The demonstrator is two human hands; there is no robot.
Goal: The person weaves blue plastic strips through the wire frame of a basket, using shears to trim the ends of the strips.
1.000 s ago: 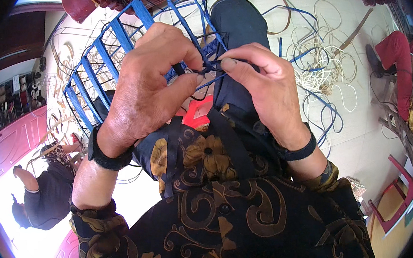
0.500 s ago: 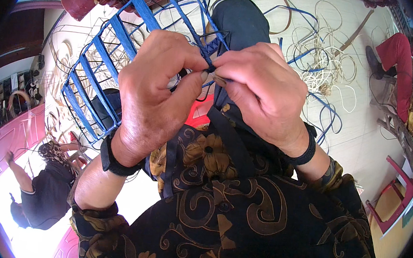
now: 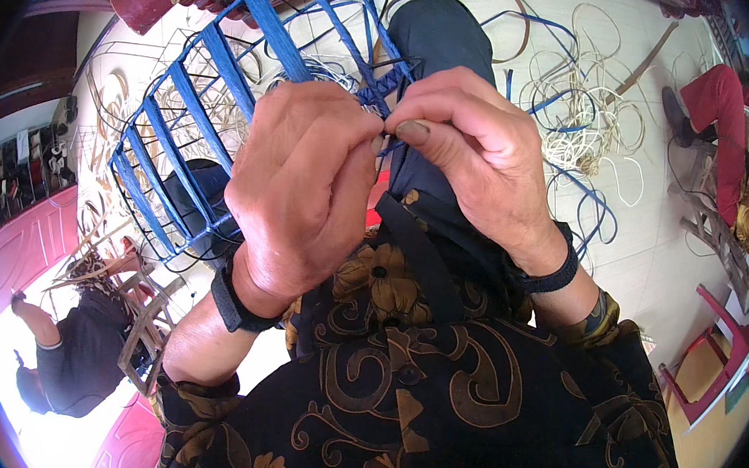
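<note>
A wire frame [image 3: 217, 69] wrapped in blue strips leans over my lap, its bars running up and to the left. Close to its near right corner, my left hand [image 3: 301, 180] is closed, back of the hand up, its fingertips hidden. My right hand [image 3: 477, 154] meets it there in a pinch, thumb against forefinger. Between the two sets of fingertips shows a small dark bit, perhaps strip or wire, too small to name. Blue wrapping [image 3: 381, 89] is wound about the corner just beyond my fingers.
Tangled pale cane strands [image 3: 589, 132] and loose blue strips [image 3: 600, 218] lie on the floor at right. A dark red chair [image 3: 722, 349] stands far right, near a person in red trousers [image 3: 724, 129]. At lower left, another person [image 3: 88, 352] is beside a wooden stool [image 3: 145, 326].
My left hand has turned more knuckles-up and shifted slightly right, its thumb now mostly tucked from sight. My right hand's thumb has risen against the forefinger. The blue frame has barely moved.
</note>
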